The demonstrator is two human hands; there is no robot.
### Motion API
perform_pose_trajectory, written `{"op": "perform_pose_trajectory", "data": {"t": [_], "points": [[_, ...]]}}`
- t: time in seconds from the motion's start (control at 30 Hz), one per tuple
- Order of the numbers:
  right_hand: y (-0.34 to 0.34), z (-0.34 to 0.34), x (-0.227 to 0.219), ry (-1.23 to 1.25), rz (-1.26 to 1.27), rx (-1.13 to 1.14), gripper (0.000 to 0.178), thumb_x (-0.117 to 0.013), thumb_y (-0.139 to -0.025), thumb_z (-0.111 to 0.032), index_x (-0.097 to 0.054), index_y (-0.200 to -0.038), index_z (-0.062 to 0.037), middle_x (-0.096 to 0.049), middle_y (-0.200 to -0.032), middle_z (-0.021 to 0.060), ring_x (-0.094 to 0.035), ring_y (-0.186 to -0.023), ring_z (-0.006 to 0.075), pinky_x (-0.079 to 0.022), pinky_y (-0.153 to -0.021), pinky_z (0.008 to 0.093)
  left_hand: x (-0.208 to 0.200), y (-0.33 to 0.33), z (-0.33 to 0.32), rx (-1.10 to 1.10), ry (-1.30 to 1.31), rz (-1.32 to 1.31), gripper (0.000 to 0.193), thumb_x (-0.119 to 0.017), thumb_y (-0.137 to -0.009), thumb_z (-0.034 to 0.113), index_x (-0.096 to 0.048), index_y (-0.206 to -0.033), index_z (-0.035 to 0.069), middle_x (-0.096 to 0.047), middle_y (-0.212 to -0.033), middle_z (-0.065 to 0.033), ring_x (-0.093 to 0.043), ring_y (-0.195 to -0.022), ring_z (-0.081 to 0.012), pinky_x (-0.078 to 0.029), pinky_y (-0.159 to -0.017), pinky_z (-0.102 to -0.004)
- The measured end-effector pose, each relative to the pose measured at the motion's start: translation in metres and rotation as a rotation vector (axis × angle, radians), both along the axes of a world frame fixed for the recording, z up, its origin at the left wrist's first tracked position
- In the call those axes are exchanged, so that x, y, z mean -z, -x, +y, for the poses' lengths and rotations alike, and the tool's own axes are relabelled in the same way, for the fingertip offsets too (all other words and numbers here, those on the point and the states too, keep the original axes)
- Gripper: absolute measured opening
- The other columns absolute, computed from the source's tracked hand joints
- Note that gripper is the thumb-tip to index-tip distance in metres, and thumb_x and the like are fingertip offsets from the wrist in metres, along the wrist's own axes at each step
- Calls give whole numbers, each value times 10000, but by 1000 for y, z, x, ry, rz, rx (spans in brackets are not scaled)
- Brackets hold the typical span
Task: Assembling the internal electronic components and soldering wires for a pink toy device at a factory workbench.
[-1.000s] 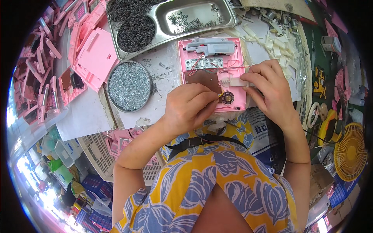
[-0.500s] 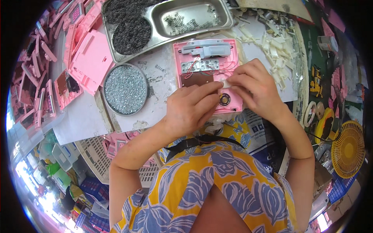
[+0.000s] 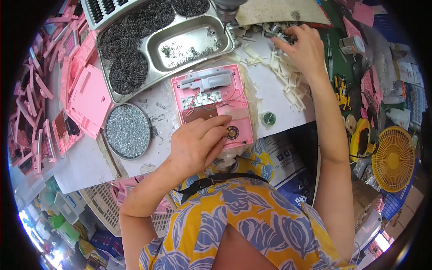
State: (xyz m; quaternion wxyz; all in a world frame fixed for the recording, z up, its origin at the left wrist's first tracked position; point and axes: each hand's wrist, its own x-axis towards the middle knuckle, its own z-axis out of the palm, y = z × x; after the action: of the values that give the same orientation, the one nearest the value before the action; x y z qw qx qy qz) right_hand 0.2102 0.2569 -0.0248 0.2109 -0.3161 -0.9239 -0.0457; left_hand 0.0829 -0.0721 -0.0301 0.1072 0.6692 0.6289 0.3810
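A pink plastic casing lies open-side up in front of me. Inside it are a grey plastic mechanism, a metal plate with thin red wires, a brown board and a small round black part. My left hand holds the casing's near part, its forefinger stretched across the inside. Whatever lies under those fingertips is hidden. Farther off to the right, my right hand reaches into a pile of small metal and white parts, thumb and forefinger apart.
A steel tray with dark springs stands at the back left; a round dish of small silvery pieces sits nearer. White plastic parts lie right of the casing, with a small green round pot. Pink casings pile up left. A yellow fan stands right.
My right hand has left the casing and moved far right to the parts pile. My left hand stays at the casing. The whole view has shifted, and the small green pot now shows.
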Motion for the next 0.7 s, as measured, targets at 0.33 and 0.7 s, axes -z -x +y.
{"op": "perform_pose_trajectory", "data": {"t": [0.33,0.7], "points": [[7,-15,-1,113,173,-198,294,-801,-801,-301,-691,-881,-40,-669,-850,82,-636,-878,261,-481,-815,383,-18,1,5,-42,44,-219,239,-758,-786,-3,-634,-984,44,-711,-1037,-85,-623,-698,-173,-491,-599,-293],[-29,-131,-66,551,322,-529,279,-797,-745,-4,-668,-993,1,-703,-874,105,-702,-781,227,-552,-693,330,-57,14,79,42,362,-811,281,-705,-943,64,-584,-1186,-9,-673,-938,-35,-639,-760,-64,-537,-657,-221]]}}
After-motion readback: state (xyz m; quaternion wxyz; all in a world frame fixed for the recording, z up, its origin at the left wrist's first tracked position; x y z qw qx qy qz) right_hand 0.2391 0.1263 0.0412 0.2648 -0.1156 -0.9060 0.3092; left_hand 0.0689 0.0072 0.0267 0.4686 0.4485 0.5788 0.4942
